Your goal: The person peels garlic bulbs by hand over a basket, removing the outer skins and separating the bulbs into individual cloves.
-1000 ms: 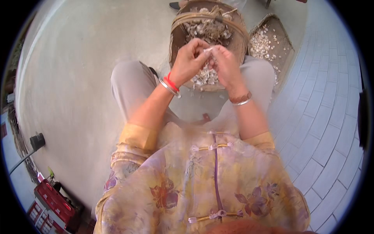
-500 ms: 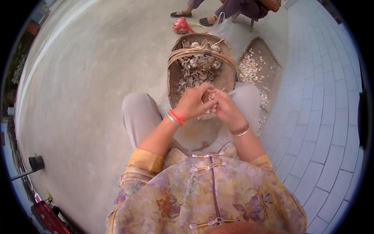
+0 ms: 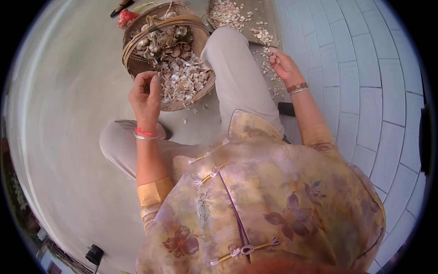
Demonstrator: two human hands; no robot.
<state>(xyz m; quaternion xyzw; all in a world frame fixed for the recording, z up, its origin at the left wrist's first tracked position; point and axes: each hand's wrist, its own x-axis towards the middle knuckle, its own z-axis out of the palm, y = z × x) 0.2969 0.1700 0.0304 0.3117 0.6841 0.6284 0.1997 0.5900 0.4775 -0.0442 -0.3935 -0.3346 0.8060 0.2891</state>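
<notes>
Basket (image 3: 199,42) stands far left, a tray (image 3: 267,20) far right. The left hand (image 3: 146,95) hangs by the basket's near rim, fingers curled, any grip hidden; the right hand (image 3: 286,68) has bent fingertips, their hold unclear. Garlic cloves (image 3: 226,14) lie on the tray, probably light, firm, slippery, bruisable: pinch their sides. Papery skins (image 3: 185,83) fill the basket's near end. No writing is legible.

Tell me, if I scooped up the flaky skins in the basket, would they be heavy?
The skins would probably feel light for such a big pile, because they look thin and papery. They may crumple or tear easily, since many look curled and ragged. A push could scatter them: loose bits lie on the floor outside the basket.
</notes>
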